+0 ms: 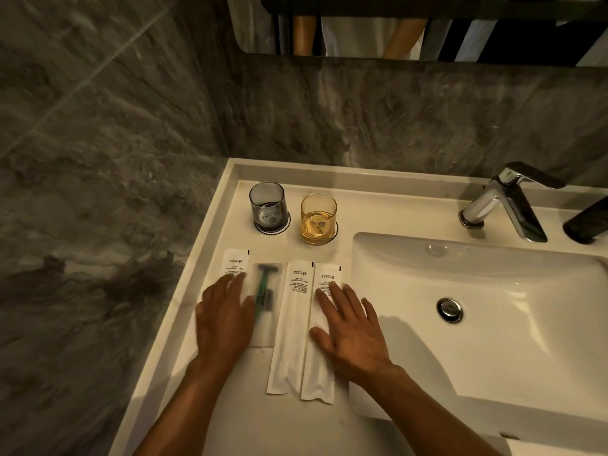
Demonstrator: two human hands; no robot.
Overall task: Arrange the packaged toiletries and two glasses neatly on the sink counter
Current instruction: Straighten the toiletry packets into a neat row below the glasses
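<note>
Several flat packets lie side by side on the white counter [230, 406], left of the basin. The leftmost white packet [234, 261] is partly under my left hand [225, 319], which lies flat with fingers spread. Beside it is a clear packet with a green razor [267, 284]. Two long white packets follow: the middle one [289, 327] lies bare, and my right hand [348, 337] rests flat on the right one [324, 324]. Behind them stand a grey glass [268, 206] and an amber glass [318, 218], each upright on a coaster.
The sink basin [493, 340] with its drain [449, 310] fills the right side. A chrome tap [506, 202] stands behind it, with a dark object [589, 222] at the far right. Grey marble walls close the left and back; a mirror hangs above.
</note>
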